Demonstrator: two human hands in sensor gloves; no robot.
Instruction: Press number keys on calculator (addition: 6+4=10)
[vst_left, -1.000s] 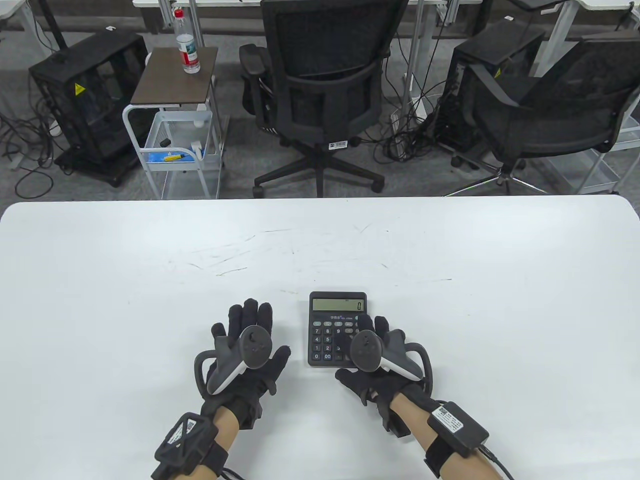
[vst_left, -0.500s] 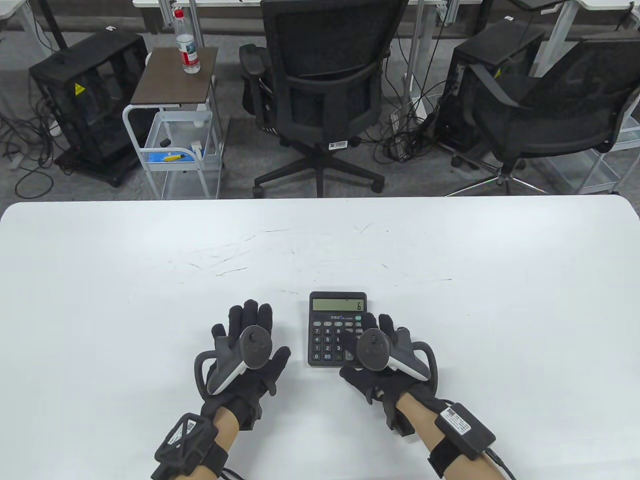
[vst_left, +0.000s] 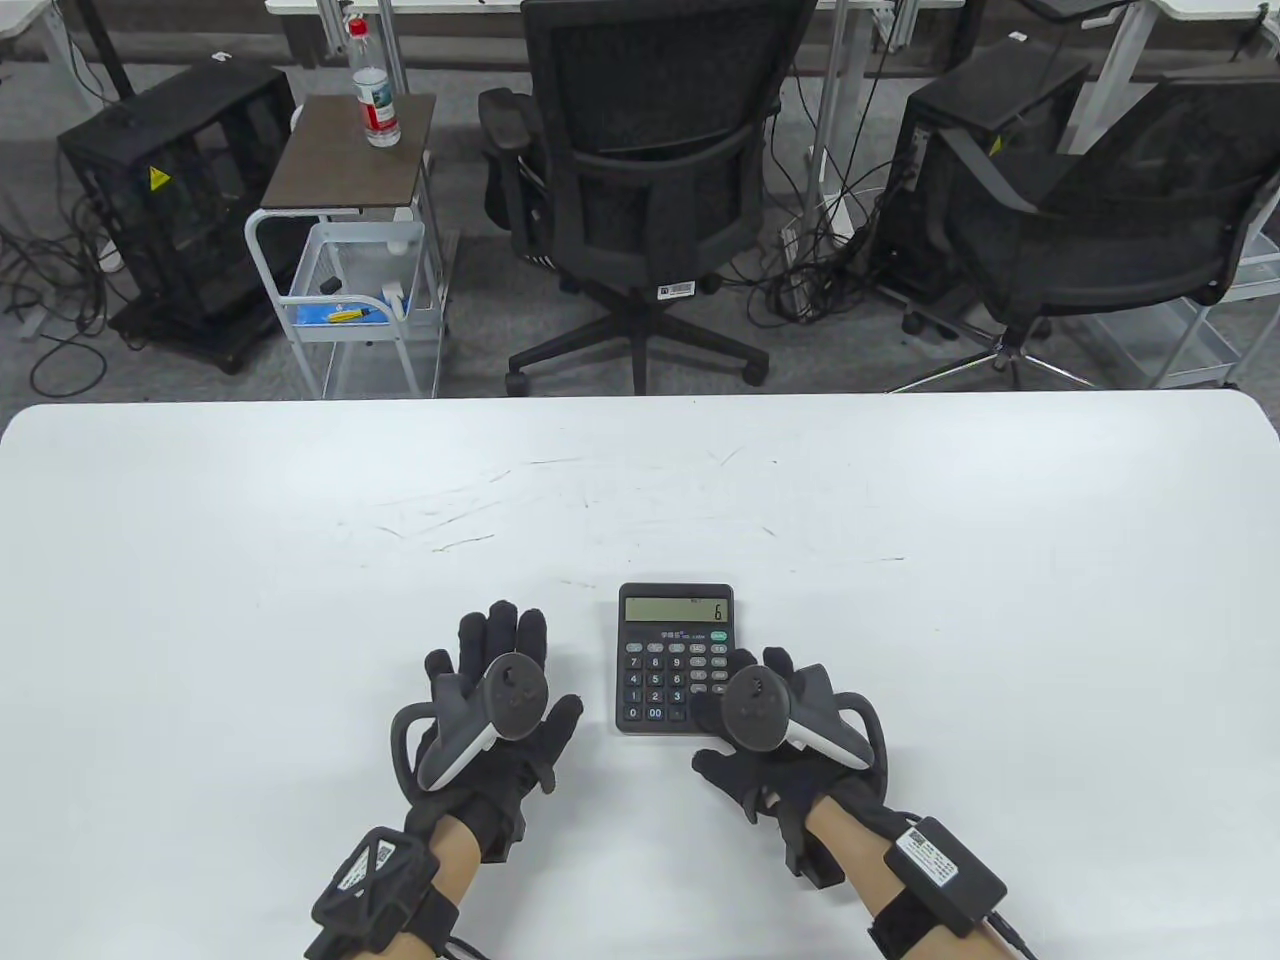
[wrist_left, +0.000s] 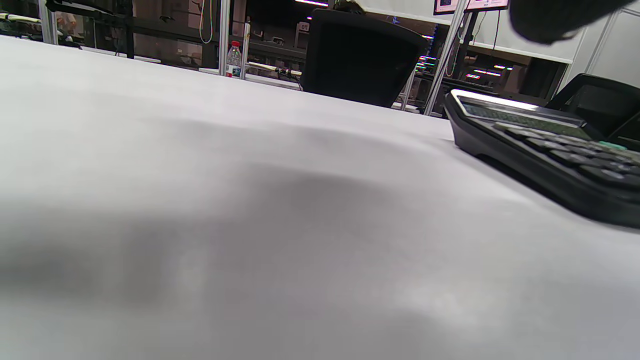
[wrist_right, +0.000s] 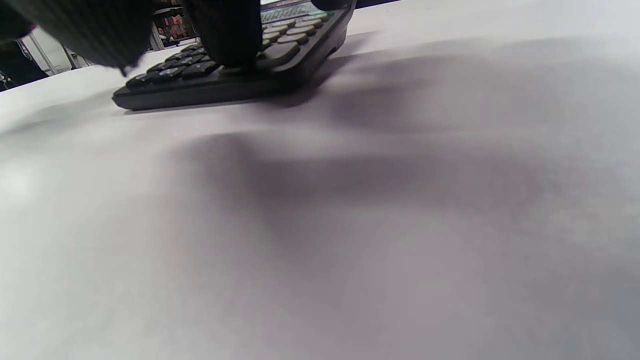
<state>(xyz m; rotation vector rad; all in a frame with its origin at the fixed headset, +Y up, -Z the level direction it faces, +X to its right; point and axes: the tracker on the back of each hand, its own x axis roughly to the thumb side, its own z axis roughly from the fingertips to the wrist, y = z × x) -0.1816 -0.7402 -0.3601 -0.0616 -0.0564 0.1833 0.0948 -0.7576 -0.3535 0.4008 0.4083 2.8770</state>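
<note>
Plus key next: display shows 6

The calculator (vst_left: 675, 657) lies near the table's (vst_left: 300, 560) near edge. Right hand (vst_left: 775, 730) presses one fingertip (wrist_right: 225, 35) onto its near-right keys; left hand (vst_left: 495, 710) rests flat, fingers spread, just left. Press squarely, one key only.

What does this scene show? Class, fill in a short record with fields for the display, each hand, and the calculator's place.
display: reads 6
calculator: flat on the table, between the hands
right hand: over the lower right keys; a finger touches a key there
left hand: rests on the table beside the calculator, touching nothing else
step: 6 entered, sum not yet shown
</note>
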